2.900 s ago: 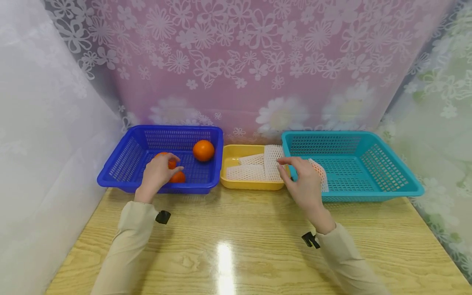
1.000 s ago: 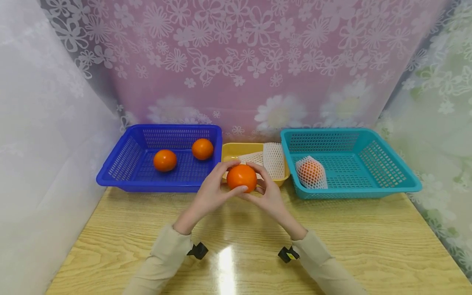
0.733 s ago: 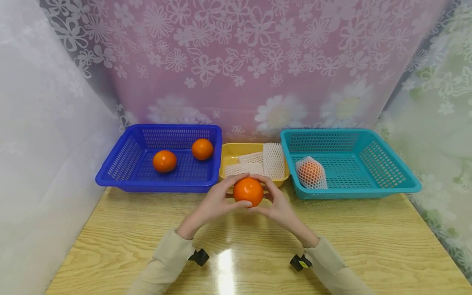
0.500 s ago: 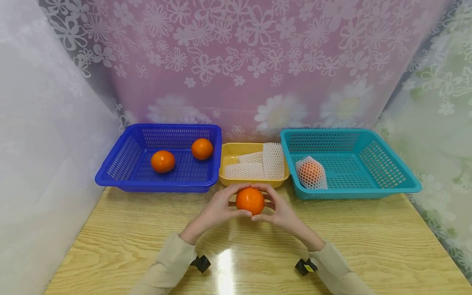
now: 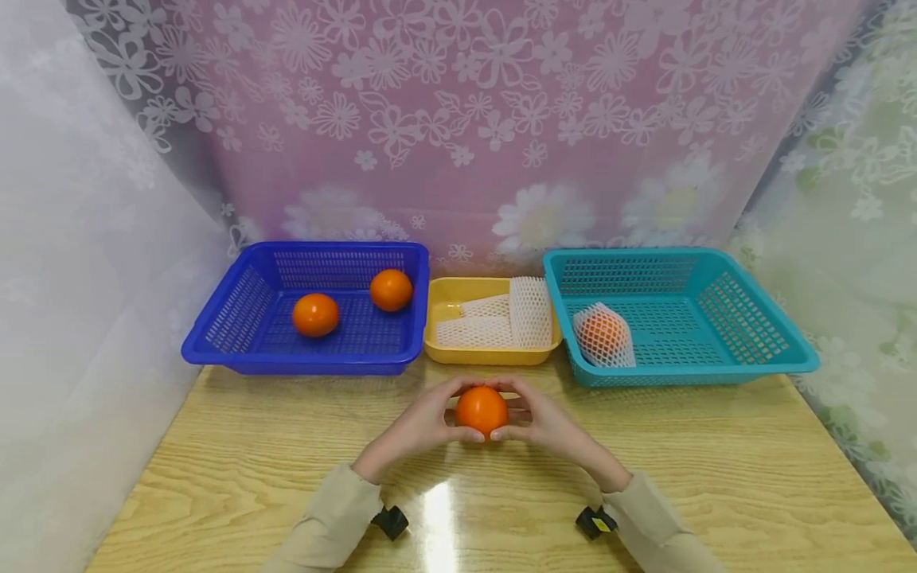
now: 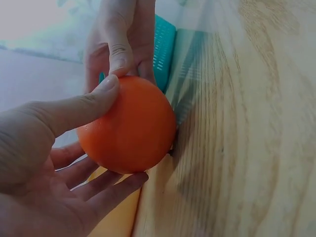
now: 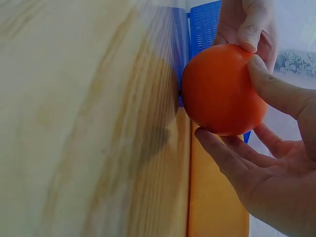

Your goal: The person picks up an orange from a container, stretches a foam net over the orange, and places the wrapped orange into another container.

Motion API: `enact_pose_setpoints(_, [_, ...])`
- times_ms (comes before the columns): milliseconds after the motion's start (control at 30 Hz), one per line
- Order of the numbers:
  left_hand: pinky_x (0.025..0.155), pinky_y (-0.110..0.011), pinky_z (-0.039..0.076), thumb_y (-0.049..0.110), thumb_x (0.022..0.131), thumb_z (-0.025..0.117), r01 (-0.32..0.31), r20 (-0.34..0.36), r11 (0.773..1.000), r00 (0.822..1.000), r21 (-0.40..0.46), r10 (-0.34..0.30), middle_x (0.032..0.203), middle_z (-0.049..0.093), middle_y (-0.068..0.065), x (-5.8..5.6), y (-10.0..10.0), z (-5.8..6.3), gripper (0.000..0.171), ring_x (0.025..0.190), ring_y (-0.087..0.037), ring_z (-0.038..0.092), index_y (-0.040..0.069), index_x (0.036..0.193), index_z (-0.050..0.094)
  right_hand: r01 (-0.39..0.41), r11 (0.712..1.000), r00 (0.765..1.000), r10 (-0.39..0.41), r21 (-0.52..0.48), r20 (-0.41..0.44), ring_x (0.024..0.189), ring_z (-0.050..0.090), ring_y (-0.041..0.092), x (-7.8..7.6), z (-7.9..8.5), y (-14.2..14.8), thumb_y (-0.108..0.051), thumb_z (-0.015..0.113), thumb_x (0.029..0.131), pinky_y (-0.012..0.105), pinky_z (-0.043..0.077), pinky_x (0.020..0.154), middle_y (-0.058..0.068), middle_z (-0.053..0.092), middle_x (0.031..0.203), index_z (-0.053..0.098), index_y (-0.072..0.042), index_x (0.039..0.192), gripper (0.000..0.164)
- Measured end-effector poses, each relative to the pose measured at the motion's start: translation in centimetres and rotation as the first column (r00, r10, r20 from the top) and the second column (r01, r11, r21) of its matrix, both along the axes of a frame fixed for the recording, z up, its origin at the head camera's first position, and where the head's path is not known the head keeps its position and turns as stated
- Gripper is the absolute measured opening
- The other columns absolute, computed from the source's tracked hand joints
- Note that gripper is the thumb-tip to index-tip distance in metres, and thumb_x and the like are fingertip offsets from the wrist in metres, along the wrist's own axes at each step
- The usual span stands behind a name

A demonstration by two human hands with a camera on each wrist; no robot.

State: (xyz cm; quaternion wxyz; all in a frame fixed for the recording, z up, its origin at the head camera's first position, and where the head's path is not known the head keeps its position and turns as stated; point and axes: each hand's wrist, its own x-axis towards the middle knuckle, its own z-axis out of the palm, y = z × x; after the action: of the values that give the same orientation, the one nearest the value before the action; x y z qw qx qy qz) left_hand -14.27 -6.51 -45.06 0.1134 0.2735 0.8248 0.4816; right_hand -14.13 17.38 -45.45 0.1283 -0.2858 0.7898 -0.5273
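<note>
Both hands hold one smooth orange (image 5: 482,411) low over the front part of the table, just in front of the yellow tray. My left hand (image 5: 424,420) grips its left side, thumb toward me and fingers behind. From the right, my right hand (image 5: 550,422) grips it the same way, and the two thumbs nearly meet. In the left wrist view the orange (image 6: 129,126) fills the space between thumb and fingers. The right wrist view shows the orange (image 7: 222,91) close to the wood, but whether it touches is unclear.
Two more oranges lie in the blue basket (image 5: 322,368) at left. White foam net sleeves (image 5: 530,312) lie in the yellow tray (image 5: 490,357) at the middle. A teal basket (image 5: 688,377) at right contains one orange in a foam net (image 5: 604,336). A curtain (image 5: 458,119) hangs behind.
The left hand took an orange from the blue basket, and the right hand joined it over the yellow tray. Since then both hands have drawn the orange down toward the person.
</note>
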Motion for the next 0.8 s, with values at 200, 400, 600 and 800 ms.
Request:
enact_pose_setpoints(200, [0.097, -0.035, 0.053, 0.026, 0.088, 0.081, 0.019, 0.037, 1.0, 0.999, 0.024, -0.02, 0.14, 0.057, -0.002, -0.1, -0.1, -0.1, 0.065, 0.127, -0.022, 0.056, 0.015, 0.144, 0.051, -0.006, 1.0, 0.999, 0.006, 0.015, 0.036, 0.12, 0.06, 0.047, 0.0, 0.1, 0.1, -0.007, 0.077, 0.089, 0.046, 0.054, 0.098, 0.031, 0.048, 0.142, 0.043, 0.0, 0.141, 0.063])
enact_pose_setpoints(400, [0.094, -0.032, 0.055, 0.025, 0.091, 0.078, 0.024, 0.065, 0.999, 0.998, 0.048, -0.027, 0.14, 0.056, -0.005, 0.0, -0.1, -0.2, 0.061, 0.127, -0.025, 0.056, 0.015, 0.145, 0.051, -0.015, 1.0, 0.998, 0.014, 0.011, 0.064, 0.119, 0.059, 0.047, -0.1, 0.1, 0.1, -0.007, 0.077, 0.089, 0.043, 0.055, 0.097, 0.032, 0.047, 0.141, 0.042, 0.001, 0.141, 0.063])
enact_pose_setpoints(600, [0.095, -0.033, 0.054, 0.027, 0.092, 0.078, 0.024, 0.059, 0.999, 0.998, 0.03, -0.025, 0.139, 0.057, -0.004, 0.1, -0.2, 0.0, 0.062, 0.125, -0.023, 0.057, 0.014, 0.145, 0.05, -0.022, 0.999, 0.998, 0.019, 0.04, 0.059, 0.119, 0.06, 0.047, -0.1, 0.5, 0.2, -0.009, 0.077, 0.09, 0.044, 0.055, 0.096, 0.03, 0.047, 0.142, 0.042, 0.001, 0.142, 0.063])
enact_pose_setpoints(800, [0.098, -0.035, 0.053, 0.029, 0.092, 0.077, 0.035, 0.051, 0.999, 0.998, 0.003, -0.035, 0.142, 0.055, -0.005, 0.1, -0.3, 0.2, 0.065, 0.127, -0.023, 0.056, 0.011, 0.147, 0.048, 0.059, 0.991, 0.997, -0.051, 0.122, -0.063, 0.113, 0.065, 0.041, -0.9, 2.5, 0.6, -0.015, 0.072, 0.095, 0.045, 0.058, 0.091, 0.023, 0.057, 0.139, 0.054, -0.002, 0.139, 0.05])
